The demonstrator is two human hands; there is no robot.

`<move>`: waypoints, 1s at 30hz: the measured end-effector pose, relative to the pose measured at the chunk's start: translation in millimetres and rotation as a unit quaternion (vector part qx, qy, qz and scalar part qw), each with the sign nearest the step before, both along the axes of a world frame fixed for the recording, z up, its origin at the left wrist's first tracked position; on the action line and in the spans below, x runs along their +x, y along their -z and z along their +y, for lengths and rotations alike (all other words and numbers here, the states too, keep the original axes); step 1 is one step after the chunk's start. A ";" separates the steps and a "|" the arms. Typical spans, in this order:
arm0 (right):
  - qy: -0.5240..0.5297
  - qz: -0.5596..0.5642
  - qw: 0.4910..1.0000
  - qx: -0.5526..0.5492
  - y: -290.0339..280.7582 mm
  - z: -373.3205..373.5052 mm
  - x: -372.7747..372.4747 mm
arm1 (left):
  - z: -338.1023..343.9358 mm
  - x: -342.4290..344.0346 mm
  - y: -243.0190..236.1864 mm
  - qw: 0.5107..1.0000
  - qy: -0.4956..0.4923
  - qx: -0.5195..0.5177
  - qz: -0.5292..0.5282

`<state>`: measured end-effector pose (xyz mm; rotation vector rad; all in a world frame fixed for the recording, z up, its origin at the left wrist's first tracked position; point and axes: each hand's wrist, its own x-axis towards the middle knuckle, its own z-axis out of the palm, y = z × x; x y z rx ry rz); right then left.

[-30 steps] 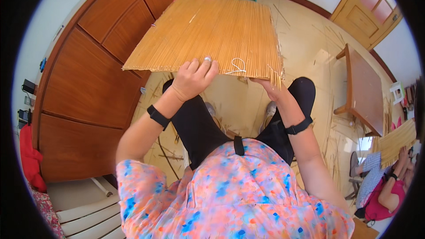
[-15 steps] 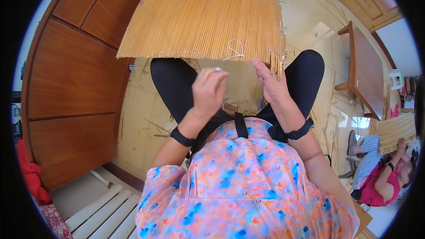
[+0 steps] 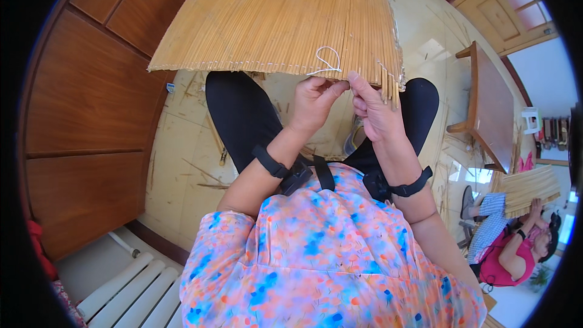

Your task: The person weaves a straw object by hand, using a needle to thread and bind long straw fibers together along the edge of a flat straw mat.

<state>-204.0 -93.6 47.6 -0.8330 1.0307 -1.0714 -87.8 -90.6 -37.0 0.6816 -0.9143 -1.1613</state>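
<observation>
A wide mat of thin straw-coloured stalks (image 3: 273,18), stitched along its near edge with white thread, spreads before me over my knees. A loose loop of white thread (image 3: 328,56) lies on it near that edge. My left hand (image 3: 314,104) is closed in a pinch right under the edge below the loop; what its fingertips hold is hidden. My right hand (image 3: 378,112) grips the edge just beside it, thumb on top and fingers curled below. At the near right corner several stalk ends (image 3: 390,90) stick out past the stitching, over the right hand.
Brown wooden cabinet doors (image 3: 91,79) stand at the left, above a white slatted rack (image 3: 130,291). Stalk scraps (image 3: 203,171) litter the tiled floor. A low wooden table (image 3: 490,109) stands at the right. Beyond it a seated person (image 3: 510,255) holds another mat (image 3: 527,189).
My left hand has moved up and right from the open space to the mat's edge, beside my right hand. The right hand stays at the edge. The view has shifted slightly.
</observation>
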 end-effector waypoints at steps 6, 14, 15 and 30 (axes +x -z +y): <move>0.022 0.006 0.999 0.029 1.6 -4.3 2.0 | 1.0 -0.9 -0.2 1.000 0.004 -0.024 -0.010; -0.064 0.016 0.995 0.079 -8.6 -3.7 12.3 | -3.8 7.5 26.7 0.980 -0.043 -0.078 -0.180; -0.072 0.024 0.993 0.089 -8.8 -4.1 12.2 | -3.0 7.3 27.5 0.983 -0.046 -0.057 -0.166; -0.023 -0.042 0.992 0.116 3.5 -4.9 16.8 | 6.1 -2.9 19.7 0.983 -0.103 -0.019 -0.151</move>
